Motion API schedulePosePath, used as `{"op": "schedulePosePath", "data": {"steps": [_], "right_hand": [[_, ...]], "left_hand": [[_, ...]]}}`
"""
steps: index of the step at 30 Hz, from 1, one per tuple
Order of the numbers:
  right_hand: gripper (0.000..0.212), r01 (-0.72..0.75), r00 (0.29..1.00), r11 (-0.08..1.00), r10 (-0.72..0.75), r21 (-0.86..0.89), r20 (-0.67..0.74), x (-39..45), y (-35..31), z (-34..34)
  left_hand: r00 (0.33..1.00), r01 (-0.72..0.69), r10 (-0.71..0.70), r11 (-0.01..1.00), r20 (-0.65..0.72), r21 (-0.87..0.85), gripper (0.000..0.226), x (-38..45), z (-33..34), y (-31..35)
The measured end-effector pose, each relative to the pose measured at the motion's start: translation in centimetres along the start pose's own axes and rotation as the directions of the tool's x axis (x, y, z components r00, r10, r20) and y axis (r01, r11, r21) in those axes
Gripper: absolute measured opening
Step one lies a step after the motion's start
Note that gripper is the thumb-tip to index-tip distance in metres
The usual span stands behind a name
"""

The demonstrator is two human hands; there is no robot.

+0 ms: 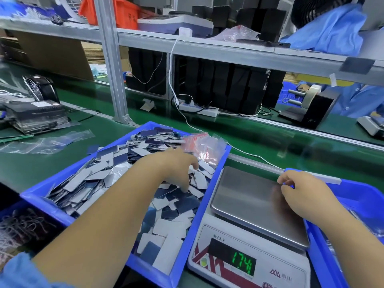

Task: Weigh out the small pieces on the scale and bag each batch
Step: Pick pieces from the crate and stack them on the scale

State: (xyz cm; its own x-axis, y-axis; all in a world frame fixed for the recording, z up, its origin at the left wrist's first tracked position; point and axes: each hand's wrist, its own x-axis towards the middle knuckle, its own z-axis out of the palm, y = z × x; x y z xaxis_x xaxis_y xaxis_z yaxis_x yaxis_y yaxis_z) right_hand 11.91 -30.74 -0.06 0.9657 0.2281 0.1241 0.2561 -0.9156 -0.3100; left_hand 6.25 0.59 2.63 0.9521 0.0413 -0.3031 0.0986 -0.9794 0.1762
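Left forearm runs diagonally from the lower left corner up and right across the blue bin (49,201), sleeve pushed back to a blue cuff at the frame edge. Left hand (176,167) is palm-down over the far right part of the bin, fingers curled downward into the small pieces (99,177); fingertips touch the pile, but whether any piece is actually pinched cannot be told, since the hand is motion-blurred and the fingers hide what lies under them. The pieces are flat rectangular cards, some grey-white, some dark blue, heaped loosely and filling the bin. A bundle of clear zip bags (205,147) with red seal strips lies in the bin's far right corner, just beyond the left hand.

Right forearm enters from the lower right. Right hand (301,194) hovers over the right edge of the scale (245,265), fingers curled, thumb and forefinger pinched together. Nothing distinct shows between the fingertips, so what it holds, if anything, cannot be told. Scale pan (249,196) is bare steel, with a faint reflection of the right hand. Green display (243,262) appears to read 174; the last digit is blurred.

A second blue bin (353,196) sits just right of the scale, under the right wrist. All rest on a green bench mat (31,163).
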Motion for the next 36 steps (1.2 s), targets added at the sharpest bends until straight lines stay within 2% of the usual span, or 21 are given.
{"op": "schedulePosePath", "data": {"steps": [4,7,17,22,25,32,36], "right_hand": [[0.021,0.009,1.000,1.000,-0.009,0.006,-0.006,0.1,0.1,-0.1],[0.020,0.002,1.000,1.000,-0.002,0.029,-0.001,0.0,0.1,-0.1],[0.021,0.020,1.000,0.998,-0.021,0.055,0.019,-0.1,0.1,-0.2],[0.023,0.027,0.999,0.998,-0.029,0.053,0.028,0.0,0.2,-0.2],[0.023,0.035,0.999,0.999,-0.036,0.039,0.036,0.0,0.3,-0.3],[0.022,0.054,0.998,0.998,-0.055,0.020,0.041,-0.1,0.3,-0.5],[0.021,0.060,0.997,0.998,-0.061,0.015,0.043,-0.1,0.4,-0.6]], "left_hand": [[0.988,-0.151,0.145,0.975,0.047,0.163,0.087,0.4,0.6,1.4],[0.971,-0.237,0.222,0.942,0.089,0.238,0.089,0.8,1.2,2.4],[0.956,-0.293,0.289,0.938,0.047,0.186,0.081,2.6,1.1,1.7],[0.961,-0.266,0.230,0.917,0.151,0.296,0.084,3.1,1.2,1.5],[0.960,-0.280,0.263,0.908,0.097,0.313,0.082,3.2,1.4,2.0],[0.940,-0.328,0.341,0.917,-0.015,0.228,0.068,3.3,2.0,0.7],[0.926,-0.349,0.360,0.931,-0.116,0.106,0.058,3.4,2.1,0.0]]}}
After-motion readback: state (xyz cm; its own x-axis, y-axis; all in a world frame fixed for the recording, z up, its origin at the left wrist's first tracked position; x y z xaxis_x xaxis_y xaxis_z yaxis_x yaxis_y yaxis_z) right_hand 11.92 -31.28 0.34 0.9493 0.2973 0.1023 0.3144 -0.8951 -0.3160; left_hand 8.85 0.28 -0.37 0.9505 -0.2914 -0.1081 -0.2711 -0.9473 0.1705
